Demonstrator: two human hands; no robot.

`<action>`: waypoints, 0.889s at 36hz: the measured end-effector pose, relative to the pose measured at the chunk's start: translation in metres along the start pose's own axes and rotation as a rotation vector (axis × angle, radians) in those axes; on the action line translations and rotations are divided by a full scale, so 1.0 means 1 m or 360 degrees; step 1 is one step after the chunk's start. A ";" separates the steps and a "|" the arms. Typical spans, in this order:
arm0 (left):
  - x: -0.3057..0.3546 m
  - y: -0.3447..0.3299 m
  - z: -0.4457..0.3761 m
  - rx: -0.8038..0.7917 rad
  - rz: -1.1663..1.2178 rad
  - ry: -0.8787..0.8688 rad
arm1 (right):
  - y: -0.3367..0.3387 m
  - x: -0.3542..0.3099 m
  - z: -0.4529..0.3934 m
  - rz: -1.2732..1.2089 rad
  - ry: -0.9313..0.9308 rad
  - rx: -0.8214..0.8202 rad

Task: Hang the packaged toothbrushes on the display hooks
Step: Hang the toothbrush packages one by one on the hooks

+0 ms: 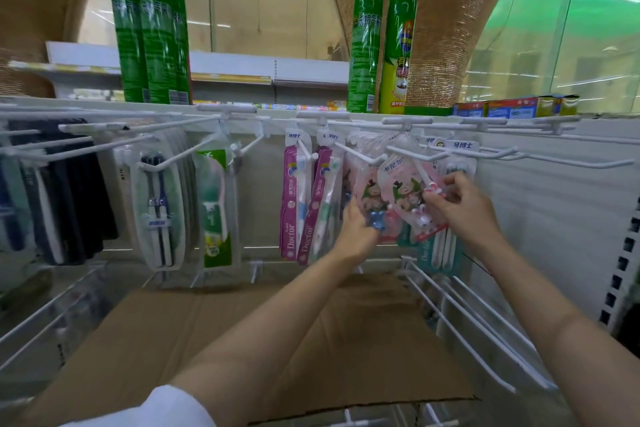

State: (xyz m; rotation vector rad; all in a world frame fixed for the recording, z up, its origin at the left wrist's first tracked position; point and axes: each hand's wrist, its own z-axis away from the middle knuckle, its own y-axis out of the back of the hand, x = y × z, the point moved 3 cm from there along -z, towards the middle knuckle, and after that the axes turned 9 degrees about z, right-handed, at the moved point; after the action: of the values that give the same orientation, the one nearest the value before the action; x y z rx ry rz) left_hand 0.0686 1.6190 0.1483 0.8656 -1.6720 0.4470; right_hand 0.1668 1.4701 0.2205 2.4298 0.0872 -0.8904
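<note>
From the head view, both hands are up at the hook rail, a little right of centre: the left hand (356,222) reaches in from below with its fingers curled round the lower edge of a pink cartoon toothbrush pack (370,198), and the right hand (457,204) pinches the side of the neighbouring pink pack (405,194) between thumb and fingertips, near the little rabbit figure at its foot. Both packs hang long axis downward, tops at the white display hook (412,151) whose upturned tip points out toward the person; whether the front pack's hole is fully seated on the wire I cannot tell. The move likely turns on that: the pack must travel along the wire, away from the person toward the back panel, and the right hand is the nearer one to push it. Room is tight to the left, where purple Doctor packs (294,204) hang just beside, and to the right a teal pack (446,218) sits behind the right hand. Further right the bare hooks (571,163) stand free. Below, long white prongs (467,319) jut forward near the right forearm, and a cardboard box (277,340) lies under both arms.
</note>
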 end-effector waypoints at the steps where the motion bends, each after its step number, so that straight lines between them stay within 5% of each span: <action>1: -0.004 -0.006 -0.003 -0.0038 -0.0064 -0.0039 | -0.001 0.001 -0.001 0.0011 -0.0003 -0.0002; 6: 0.038 -0.014 0.047 -0.0119 -0.0353 -0.0139 | -0.006 0.005 -0.003 0.0040 -0.0008 -0.0036; 19: 0.033 0.048 0.041 0.0265 -0.0200 0.0040 | -0.054 -0.010 0.028 0.0071 0.0035 -0.0301; 32: 0.043 0.049 0.051 0.0257 -0.0277 -0.0008 | -0.084 -0.016 -0.018 0.0211 -0.0265 -0.0506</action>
State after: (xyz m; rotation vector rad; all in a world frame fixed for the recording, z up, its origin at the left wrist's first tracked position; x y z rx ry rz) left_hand -0.0051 1.6029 0.1816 1.1220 -1.5647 0.4640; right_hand 0.1450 1.5526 0.2020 2.0369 0.0047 -0.9369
